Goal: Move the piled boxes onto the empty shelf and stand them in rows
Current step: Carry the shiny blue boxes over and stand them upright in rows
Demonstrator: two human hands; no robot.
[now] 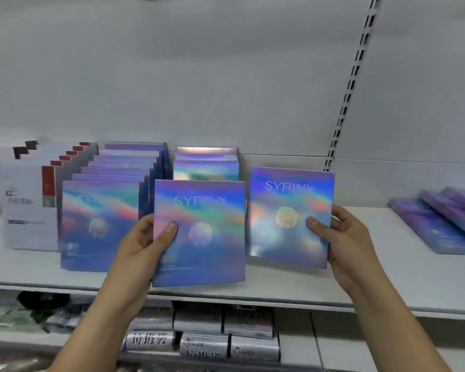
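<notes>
Two shiny blue-purple SYRINX boxes stand upright near the front of the white shelf (279, 288). My left hand (145, 245) grips the left edge of the middle box (207, 237), thumb on its face. My right hand (333, 237) grips the right edge of the box beside it (285, 208), thumb on its face. To the left, a full row of the same boxes (100, 224) stands front to back. A shorter row (206, 167) stands behind the middle box. A pile of the same boxes (440, 221) lies flat at the right.
White boxes with red marks (30, 208) stand in a row at the far left. A slotted shelf upright (349, 87) rises at the back right. The lower shelf holds silver packets (202, 342) and dark bags.
</notes>
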